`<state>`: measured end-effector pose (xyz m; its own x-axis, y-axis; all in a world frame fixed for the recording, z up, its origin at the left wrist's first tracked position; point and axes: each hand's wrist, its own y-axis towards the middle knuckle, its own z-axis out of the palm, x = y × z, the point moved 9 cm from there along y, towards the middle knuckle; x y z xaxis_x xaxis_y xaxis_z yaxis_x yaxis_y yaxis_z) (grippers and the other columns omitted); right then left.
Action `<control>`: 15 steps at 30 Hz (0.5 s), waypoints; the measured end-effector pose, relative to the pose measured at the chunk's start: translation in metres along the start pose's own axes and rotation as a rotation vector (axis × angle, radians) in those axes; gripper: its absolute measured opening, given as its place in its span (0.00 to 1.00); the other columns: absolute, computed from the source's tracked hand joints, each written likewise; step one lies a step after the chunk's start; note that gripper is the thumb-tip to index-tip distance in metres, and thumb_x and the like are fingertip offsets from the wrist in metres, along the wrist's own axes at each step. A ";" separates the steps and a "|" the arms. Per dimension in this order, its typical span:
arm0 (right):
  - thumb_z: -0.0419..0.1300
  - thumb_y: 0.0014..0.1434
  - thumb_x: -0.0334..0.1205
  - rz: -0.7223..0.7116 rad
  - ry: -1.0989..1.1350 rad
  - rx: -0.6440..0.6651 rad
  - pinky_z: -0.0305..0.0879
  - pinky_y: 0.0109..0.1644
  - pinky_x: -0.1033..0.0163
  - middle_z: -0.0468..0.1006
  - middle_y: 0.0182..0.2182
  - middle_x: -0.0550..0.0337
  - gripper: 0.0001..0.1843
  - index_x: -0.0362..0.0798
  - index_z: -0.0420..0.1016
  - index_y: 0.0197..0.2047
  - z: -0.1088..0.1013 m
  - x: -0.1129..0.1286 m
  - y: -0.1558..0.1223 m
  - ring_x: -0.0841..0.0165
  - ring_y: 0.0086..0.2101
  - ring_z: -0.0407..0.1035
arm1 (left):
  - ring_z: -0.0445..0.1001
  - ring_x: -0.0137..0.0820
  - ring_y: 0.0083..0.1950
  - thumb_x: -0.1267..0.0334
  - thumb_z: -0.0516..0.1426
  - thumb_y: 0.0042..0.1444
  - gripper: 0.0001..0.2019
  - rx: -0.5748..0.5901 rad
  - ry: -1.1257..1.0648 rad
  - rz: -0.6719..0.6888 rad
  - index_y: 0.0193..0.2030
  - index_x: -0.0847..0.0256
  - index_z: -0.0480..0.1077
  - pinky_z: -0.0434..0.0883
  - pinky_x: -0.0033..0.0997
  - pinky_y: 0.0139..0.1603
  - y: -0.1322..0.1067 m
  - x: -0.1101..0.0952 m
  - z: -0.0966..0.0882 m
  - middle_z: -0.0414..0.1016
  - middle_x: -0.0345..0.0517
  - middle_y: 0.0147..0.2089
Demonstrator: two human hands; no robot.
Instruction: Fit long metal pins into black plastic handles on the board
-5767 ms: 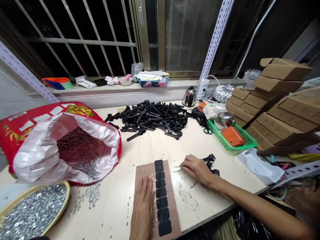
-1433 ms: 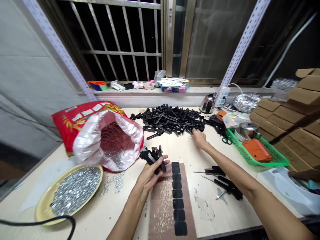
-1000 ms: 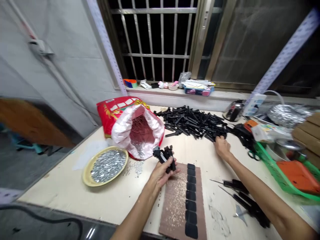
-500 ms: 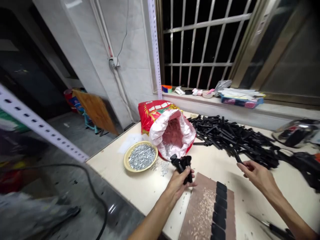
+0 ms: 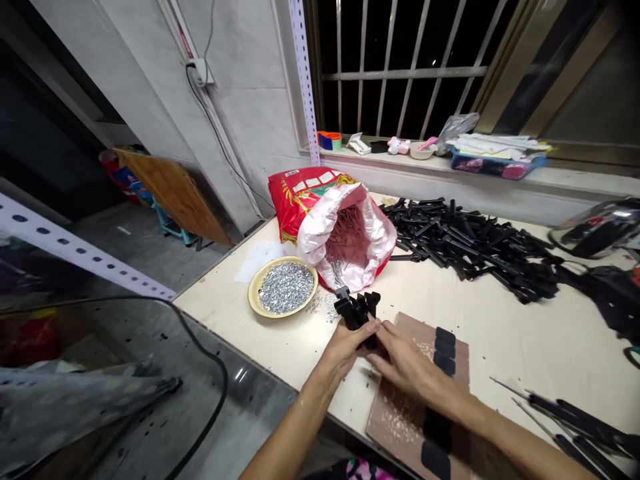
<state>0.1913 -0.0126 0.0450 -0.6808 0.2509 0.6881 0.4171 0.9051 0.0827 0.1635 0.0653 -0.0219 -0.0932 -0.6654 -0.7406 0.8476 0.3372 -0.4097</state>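
Observation:
My left hand (image 5: 339, 352) is wrapped round a bundle of slim black plastic pieces (image 5: 356, 309), their knobbed ends pointing up and away from me. My right hand (image 5: 403, 357) meets it at the bundle, fingers closed on a black piece at its right side; the grip is partly hidden. Below my right forearm lies a brown board (image 5: 383, 427) with pale chips scattered on it and a row of black rounded pads (image 5: 445, 339). Just beyond the hands, small metal parts (image 5: 331, 308) lie loose on the table (image 5: 285, 353).
A yellow bowl (image 5: 254, 303) of small shiny metal parts stands left, beside an open red sack (image 5: 300, 200). A heap of black plastic pieces (image 5: 470, 247) spreads along the back. Several thin black-handled tools (image 5: 565, 417) lie at right. The table's left edge drops to the floor.
My right hand has moved left from near the heap, bringing a black piece to the bundle in my left hand. The view has shifted, showing more of the tools at right.

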 end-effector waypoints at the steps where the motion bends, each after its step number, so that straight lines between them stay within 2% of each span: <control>1: 0.55 0.57 0.34 -0.012 0.029 0.098 0.69 0.42 0.60 0.74 0.41 0.53 0.25 0.47 0.63 0.59 0.000 0.004 0.001 0.64 0.38 0.71 | 0.74 0.32 0.33 0.60 0.70 0.36 0.21 -0.023 -0.001 -0.028 0.38 0.67 0.73 0.72 0.31 0.35 -0.002 0.003 -0.007 0.75 0.47 0.33; 2: 0.55 0.58 0.35 -0.017 0.043 0.170 0.69 0.40 0.62 0.76 0.37 0.55 0.20 0.48 0.68 0.54 -0.007 0.006 0.004 0.66 0.35 0.71 | 0.73 0.32 0.32 0.60 0.70 0.36 0.22 -0.048 -0.005 -0.048 0.39 0.66 0.73 0.73 0.32 0.32 -0.004 0.005 -0.013 0.75 0.46 0.32; 3: 0.55 0.59 0.36 -0.019 0.040 0.188 0.68 0.38 0.63 0.77 0.35 0.57 0.15 0.49 0.72 0.50 -0.020 0.007 0.009 0.66 0.34 0.72 | 0.73 0.31 0.31 0.61 0.70 0.36 0.24 -0.071 -0.015 -0.056 0.41 0.66 0.72 0.73 0.34 0.31 -0.006 0.007 -0.019 0.74 0.45 0.31; 4: 0.54 0.60 0.38 -0.022 0.019 0.146 0.68 0.39 0.63 0.78 0.35 0.57 0.13 0.49 0.74 0.47 -0.039 0.008 0.016 0.66 0.34 0.72 | 0.72 0.31 0.30 0.62 0.70 0.36 0.25 -0.091 -0.030 -0.056 0.43 0.65 0.72 0.74 0.36 0.31 -0.008 0.008 -0.024 0.73 0.44 0.31; 7: 0.51 0.63 0.41 -0.020 -0.092 -0.210 0.66 0.42 0.62 0.78 0.40 0.54 0.14 0.48 0.75 0.47 -0.107 0.008 0.042 0.65 0.38 0.72 | 0.70 0.29 0.30 0.66 0.71 0.34 0.26 -0.140 -0.070 -0.040 0.43 0.64 0.72 0.76 0.40 0.34 -0.013 0.007 -0.034 0.71 0.41 0.30; 8: 0.51 0.64 0.41 -0.025 -0.114 -0.290 0.66 0.42 0.63 0.78 0.39 0.54 0.14 0.48 0.74 0.47 -0.118 0.008 0.052 0.65 0.38 0.72 | 0.70 0.29 0.31 0.66 0.71 0.34 0.25 -0.159 -0.086 -0.040 0.42 0.64 0.72 0.76 0.39 0.35 -0.014 0.008 -0.036 0.72 0.42 0.30; 10: 0.49 0.64 0.38 -0.042 -0.141 -0.306 0.65 0.40 0.64 0.78 0.37 0.55 0.14 0.47 0.75 0.46 -0.115 0.006 0.079 0.67 0.35 0.72 | 0.73 0.33 0.36 0.64 0.70 0.35 0.23 -0.143 -0.097 -0.048 0.41 0.64 0.72 0.75 0.40 0.37 -0.017 0.010 -0.034 0.74 0.47 0.35; 12: 0.49 0.64 0.34 -0.034 -0.225 -0.195 0.64 0.43 0.65 0.77 0.39 0.54 0.14 0.46 0.74 0.46 -0.087 0.001 0.113 0.67 0.38 0.72 | 0.73 0.38 0.40 0.60 0.70 0.35 0.23 -0.142 -0.078 -0.012 0.40 0.64 0.73 0.75 0.41 0.37 -0.020 0.012 -0.034 0.75 0.51 0.37; 14: 0.47 0.64 0.33 0.062 -0.351 -0.068 0.63 0.45 0.65 0.75 0.41 0.52 0.16 0.47 0.73 0.48 -0.055 -0.015 0.147 0.66 0.41 0.71 | 0.74 0.40 0.39 0.56 0.70 0.34 0.22 -0.179 0.024 0.047 0.37 0.64 0.74 0.75 0.42 0.38 -0.025 0.013 -0.039 0.75 0.50 0.33; 15: 0.47 0.65 0.34 0.094 -0.366 -0.052 0.63 0.45 0.65 0.75 0.42 0.50 0.15 0.45 0.72 0.48 -0.044 -0.022 0.163 0.65 0.41 0.71 | 0.74 0.41 0.38 0.55 0.70 0.34 0.21 -0.206 0.105 0.062 0.35 0.64 0.74 0.74 0.42 0.39 -0.028 0.015 -0.043 0.75 0.49 0.32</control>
<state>0.3003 0.1147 0.0749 -0.8042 0.4465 0.3923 0.5116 0.8560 0.0745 0.1160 0.0746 -0.0446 -0.1069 -0.5702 -0.8145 0.7299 0.5113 -0.4537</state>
